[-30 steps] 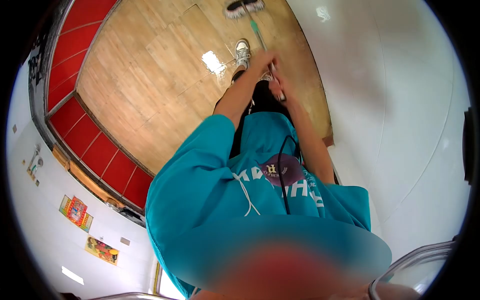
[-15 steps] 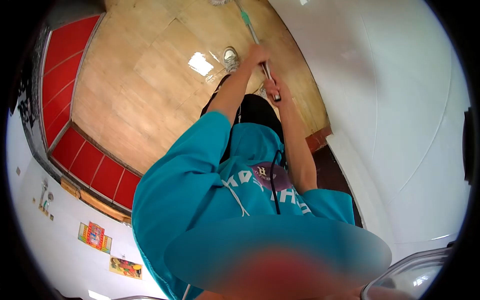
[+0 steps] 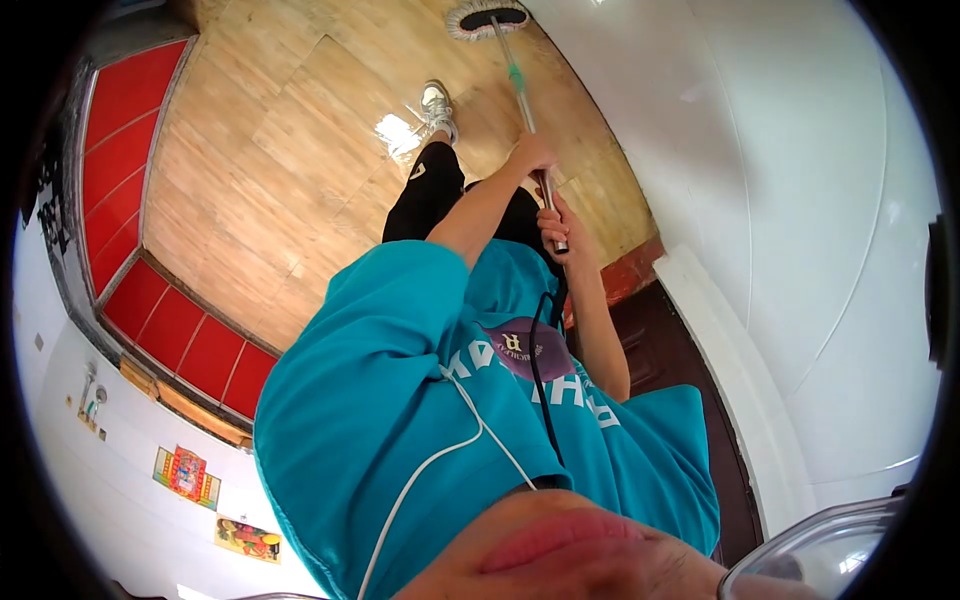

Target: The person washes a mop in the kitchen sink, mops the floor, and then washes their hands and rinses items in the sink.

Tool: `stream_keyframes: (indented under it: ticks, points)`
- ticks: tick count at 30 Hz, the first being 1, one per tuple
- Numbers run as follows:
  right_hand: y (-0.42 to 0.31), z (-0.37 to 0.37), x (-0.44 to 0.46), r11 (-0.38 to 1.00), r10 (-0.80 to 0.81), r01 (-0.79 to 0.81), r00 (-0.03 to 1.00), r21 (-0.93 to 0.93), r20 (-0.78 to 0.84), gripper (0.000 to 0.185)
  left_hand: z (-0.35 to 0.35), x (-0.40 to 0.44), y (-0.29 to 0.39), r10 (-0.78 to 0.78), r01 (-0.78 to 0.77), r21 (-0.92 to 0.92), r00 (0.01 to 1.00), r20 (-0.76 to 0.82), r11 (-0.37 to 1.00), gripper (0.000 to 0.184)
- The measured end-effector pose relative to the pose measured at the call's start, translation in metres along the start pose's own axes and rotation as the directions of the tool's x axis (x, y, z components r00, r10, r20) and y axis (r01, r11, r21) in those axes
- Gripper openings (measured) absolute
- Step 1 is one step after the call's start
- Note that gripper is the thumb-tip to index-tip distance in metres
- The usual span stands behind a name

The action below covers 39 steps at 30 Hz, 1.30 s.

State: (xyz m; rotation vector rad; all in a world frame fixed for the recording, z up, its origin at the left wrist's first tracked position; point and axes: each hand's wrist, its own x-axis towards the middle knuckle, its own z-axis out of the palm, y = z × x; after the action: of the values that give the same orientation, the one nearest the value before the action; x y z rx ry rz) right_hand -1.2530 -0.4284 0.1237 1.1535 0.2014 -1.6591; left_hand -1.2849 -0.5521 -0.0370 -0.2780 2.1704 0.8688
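A mop with a silver pole (image 3: pixel 525 105), a green collar and a dark head with a pale fringe (image 3: pixel 487 19) reaches across the wooden floor. My left hand (image 3: pixel 533 153) is wrapped round the pole partway along it. Nearer my body, my right hand (image 3: pixel 558 226) grips the pole close to its end, which sticks out just below the fingers. Both hands are in front of my black trousers and teal top (image 3: pixel 370 340).
A white wall panel (image 3: pixel 800 200) curves along the right, beside the mop head. Red panels (image 3: pixel 125 95) line the left edge of the floor (image 3: pixel 270 150). My shoe (image 3: pixel 438 108) is on the floor left of the pole. A dark brown surface (image 3: pixel 665 350) lies beyond my right arm.
Both hands have come closer to my body with the pole. The mop head, mostly out of view half a second ago, shows at the top again. My shoe appears slightly further left.
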Motion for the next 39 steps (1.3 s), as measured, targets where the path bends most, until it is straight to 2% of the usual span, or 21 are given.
stream_keyframes:
  ticks: [2,4,8,9,11,13,15,16,17,19,20,25,27,28,29,31,33,35,36,37,39]
  points:
    - [0.006,-0.021,-0.019,0.999,0.016,-0.017,1.000,-0.038,-0.018,0.028,0.028,-0.010,0.007,-0.038,0.038,-0.030,0.999,-0.010,0.999,0.025]
    - [0.006,-0.045,-0.038,0.999,0.044,-0.045,0.998,-0.026,-0.051,0.027,0.062,-0.017,0.012,0.091,-0.100,0.071,0.989,0.118,0.992,0.028]
    - [-0.026,-0.086,-0.107,0.989,0.125,-0.132,0.988,-0.071,-0.093,0.025,0.120,-0.030,0.076,0.043,-0.042,-0.033,0.998,0.050,0.999,0.030]
    - [-0.031,-0.091,-0.115,0.986,0.138,-0.146,0.985,-0.079,-0.102,0.025,0.129,-0.038,0.083,0.018,-0.016,-0.202,1.000,0.012,0.979,0.029]
    - [-0.041,-0.101,-0.117,0.963,0.190,-0.224,0.959,-0.152,-0.209,0.023,0.144,-0.047,0.090,-0.029,0.017,-0.375,0.999,-0.027,0.927,0.029]
    - [-0.044,-0.101,-0.115,0.934,0.277,-0.307,0.945,-0.182,-0.173,0.022,0.174,-0.027,0.091,-0.399,0.266,-0.616,0.913,-0.086,0.741,0.027]
    - [-0.036,-0.091,-0.102,0.860,0.194,-0.277,0.954,-0.429,-0.227,0.023,0.114,-0.074,0.094,-0.442,0.271,-0.686,0.893,-0.082,0.675,0.027]
    - [-0.037,-0.090,-0.094,0.847,0.207,-0.297,0.948,-0.441,-0.240,0.023,0.095,-0.097,0.098,-0.469,0.280,-0.739,0.882,-0.055,0.612,0.027]
    - [-0.037,-0.090,-0.084,0.834,0.238,-0.324,0.942,-0.446,-0.238,0.025,0.107,-0.090,0.089,-0.484,0.282,-0.755,0.873,-0.053,0.591,0.027]
    - [-0.032,-0.084,-0.068,0.802,0.279,-0.368,0.927,-0.470,-0.251,0.027,0.127,-0.065,0.064,-0.527,0.193,-0.893,0.848,-0.057,0.407,0.025]
    - [-0.025,-0.077,-0.061,0.776,0.276,-0.381,0.922,-0.502,-0.273,0.028,0.103,-0.095,0.068,-0.550,0.165,-0.956,0.835,0.005,0.242,0.020]
    - [0.017,-0.056,-0.026,0.604,0.319,-0.485,0.874,-0.632,-0.366,0.028,0.106,-0.115,0.017,-0.667,0.095,-0.980,0.743,-0.049,0.177,0.019]
    - [0.045,-0.052,-0.013,0.513,0.299,-0.502,0.865,-0.696,-0.403,0.026,0.110,-0.143,-0.006,-0.662,0.065,-0.922,0.715,-0.224,0.381,0.019]
    - [0.056,-0.050,-0.003,0.453,0.297,-0.549,0.836,-0.703,-0.461,0.027,0.123,-0.142,-0.023,-0.705,-0.009,-0.977,0.692,-0.158,0.211,0.018]
    - [0.067,-0.049,0.007,0.391,0.290,-0.590,0.808,-0.707,-0.514,0.029,0.122,-0.156,-0.031,-0.724,-0.023,-0.983,0.674,-0.148,0.180,0.018]
    - [0.090,-0.054,0.026,0.325,0.317,-0.619,0.783,-0.714,-0.535,0.029,0.111,-0.191,-0.053,-0.800,0.086,-0.986,0.597,-0.065,0.144,0.017]
    - [0.117,-0.061,0.041,0.201,0.330,-0.628,0.766,-0.752,-0.551,0.029,0.135,-0.202,-0.082,-0.829,0.030,-0.999,0.559,-0.011,0.033,0.016]
    - [0.143,-0.070,0.051,0.160,0.320,-0.665,0.734,-0.729,-0.599,0.025,0.159,-0.214,-0.108,-0.864,0.022,-0.999,0.503,0.035,-0.027,0.022]
    - [0.154,-0.069,0.056,0.106,0.327,-0.674,0.718,-0.731,-0.614,0.025,0.158,-0.229,-0.112,-0.881,-0.056,-0.994,0.470,0.059,-0.097,0.023]
    - [0.166,-0.075,0.060,0.058,0.333,-0.679,0.704,-0.732,-0.627,0.025,0.165,-0.242,-0.120,-0.887,-0.066,-0.991,0.456,0.077,-0.120,0.023]
    - [0.186,-0.090,0.073,0.027,0.349,-0.723,0.654,-0.691,-0.671,0.029,0.181,-0.264,-0.133,-0.895,-0.206,-0.940,0.414,0.168,-0.272,0.022]
